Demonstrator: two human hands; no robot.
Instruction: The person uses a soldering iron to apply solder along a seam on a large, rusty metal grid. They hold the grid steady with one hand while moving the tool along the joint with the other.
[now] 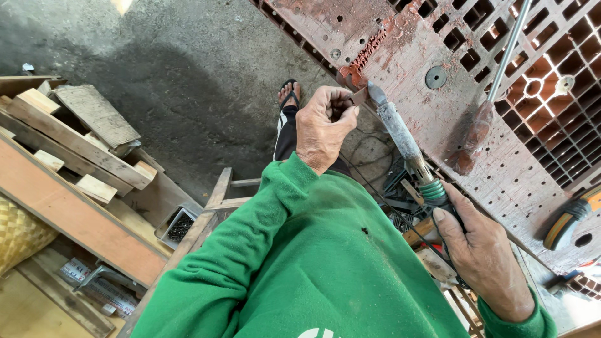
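You wear a green sweatshirt (313,263) with ribbed cuffs, dusty and pinholed at the front, dark trousers (287,134) and a black flip-flop (288,94).

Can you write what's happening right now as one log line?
left hand: pinching crate edge | right hand: gripping soldering iron, tip at crate edge | screwdriver: lying on crate

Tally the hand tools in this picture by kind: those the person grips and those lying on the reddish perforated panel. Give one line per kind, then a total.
Soldering-type iron with green collar, gripped by the right hand: 1
Screwdriver with reddish handle, lying on the panel: 1
Total: 2
The left hand is closed near the iron's tip; whatever it pinches is too small to tell.
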